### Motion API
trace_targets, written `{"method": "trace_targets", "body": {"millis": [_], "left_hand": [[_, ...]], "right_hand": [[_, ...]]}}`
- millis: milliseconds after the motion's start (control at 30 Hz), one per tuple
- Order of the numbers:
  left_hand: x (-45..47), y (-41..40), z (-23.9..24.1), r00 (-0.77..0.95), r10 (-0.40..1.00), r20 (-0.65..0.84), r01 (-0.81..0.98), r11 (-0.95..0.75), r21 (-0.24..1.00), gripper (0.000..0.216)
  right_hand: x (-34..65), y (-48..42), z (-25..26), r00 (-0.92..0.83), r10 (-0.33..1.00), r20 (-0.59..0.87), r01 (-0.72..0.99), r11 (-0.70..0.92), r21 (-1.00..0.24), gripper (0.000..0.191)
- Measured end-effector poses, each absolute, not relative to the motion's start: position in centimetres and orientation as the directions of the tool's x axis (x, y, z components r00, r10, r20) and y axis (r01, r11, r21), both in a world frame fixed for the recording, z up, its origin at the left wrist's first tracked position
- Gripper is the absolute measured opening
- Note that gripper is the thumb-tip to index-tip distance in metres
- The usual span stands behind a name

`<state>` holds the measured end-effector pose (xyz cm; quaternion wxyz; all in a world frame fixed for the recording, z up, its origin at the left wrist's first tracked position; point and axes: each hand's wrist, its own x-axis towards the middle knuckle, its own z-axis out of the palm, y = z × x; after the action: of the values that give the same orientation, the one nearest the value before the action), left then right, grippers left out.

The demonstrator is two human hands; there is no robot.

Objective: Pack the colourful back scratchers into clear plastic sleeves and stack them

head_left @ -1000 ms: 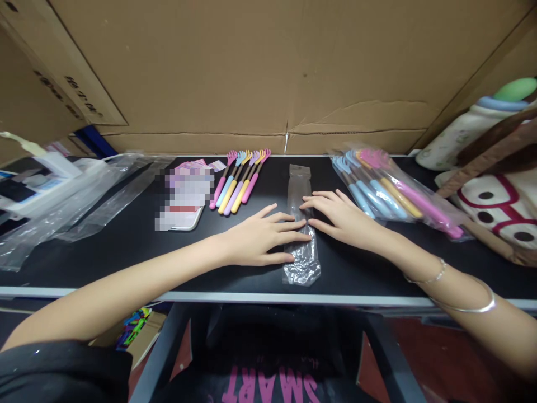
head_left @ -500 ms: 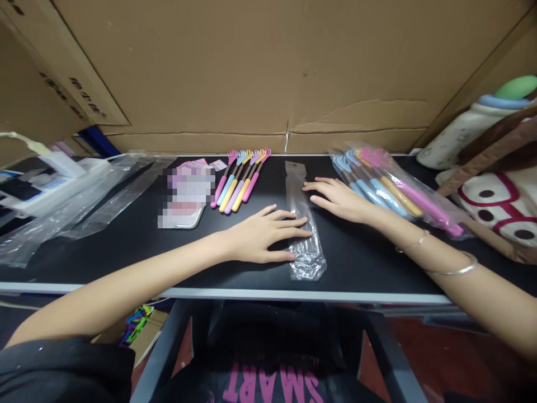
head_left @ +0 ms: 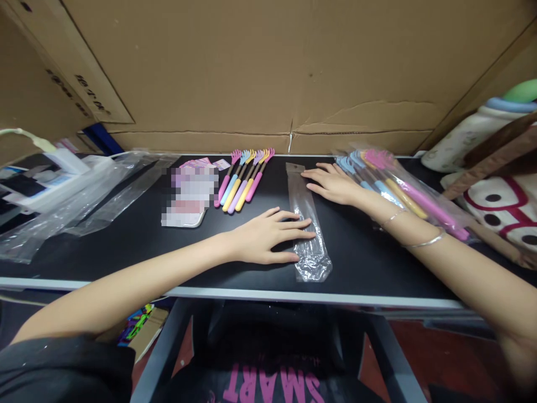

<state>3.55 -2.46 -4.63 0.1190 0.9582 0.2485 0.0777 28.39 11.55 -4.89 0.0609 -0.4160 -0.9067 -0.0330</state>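
A long clear plastic bag (head_left: 314, 260) lies flat on the black table, its top hole strip pointing away from me. My left hand (head_left: 268, 235) rests with spread fingers across the bag's middle. Near the bag's upper right edge, my right hand (head_left: 333, 182) is open, palm down, fingertips at or just beside the plastic. Left of the bag, several back scratchers (head_left: 243, 182) with pink, blue, yellow and purple handles lie side by side, claws away from me. Beyond my right hand are more back scratchers (head_left: 403, 196) in clear plastic, partly hidden by my forearm.
A phone (head_left: 191, 196), blurred out, lies left of the loose scratchers. More clear plastic bags (head_left: 121, 196) and a white power strip (head_left: 54, 187) sit at far left. A bottle (head_left: 457, 131) and a cartoon-face bag (head_left: 503, 207) stand at right. Cardboard (head_left: 251, 67) walls the back.
My right hand has moved slightly away from me, towards the bag's top end. The left hand stays spread on the bag. The view has shifted a little.
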Motion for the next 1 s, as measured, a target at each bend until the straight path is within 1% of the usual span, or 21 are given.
{"method": "trace_targets", "body": {"millis": [67,167,233,333,567,700,800,1000], "left_hand": [[3.5,-2.4,-4.8,0.862,0.496,0.103,0.456,-0.849,0.266,0.055],[3.5,-2.4,-4.9,0.858,0.498,0.123,0.453,-0.848,0.276,0.054],[3.5,-2.4,-5.0,0.859,0.495,0.127,0.448,-0.849,0.281,0.054],[3.5,-2.4,-5.0,0.86,0.495,0.123,0.448,-0.849,0.282,0.054],[3.6,-2.4,-5.0,0.856,0.505,0.109,0.461,-0.842,0.28,0.056],[3.6,-2.4,-5.0,0.849,0.521,0.09,0.477,-0.828,0.296,0.058],[3.6,-2.4,-4.9,0.847,0.528,0.056,0.487,-0.814,0.317,0.06],[3.6,-2.5,-4.8,0.848,0.529,0.033,0.491,-0.808,0.326,0.061]], "right_hand": [[28.3,11.7,-4.8,-0.647,0.751,0.134,0.76,0.648,0.036,0.06],[27.7,11.1,-4.4,-0.689,0.693,0.211,0.715,0.697,0.046,0.057],[27.1,10.7,-4.3,-0.74,0.633,0.226,0.65,0.76,-0.004,0.056],[26.5,10.7,-4.5,-0.779,0.602,0.173,0.598,0.797,-0.083,0.057],[26.1,11.8,-4.8,-0.712,0.694,0.107,0.692,0.72,-0.059,0.062],[26.0,11.7,-4.9,-0.663,0.749,0.013,0.742,0.659,-0.119,0.064],[25.9,11.7,-5.2,-0.631,0.775,-0.038,0.771,0.621,-0.141,0.064],[26.3,10.3,-5.2,-0.656,0.754,0.016,0.749,0.654,-0.11,0.064]]}}
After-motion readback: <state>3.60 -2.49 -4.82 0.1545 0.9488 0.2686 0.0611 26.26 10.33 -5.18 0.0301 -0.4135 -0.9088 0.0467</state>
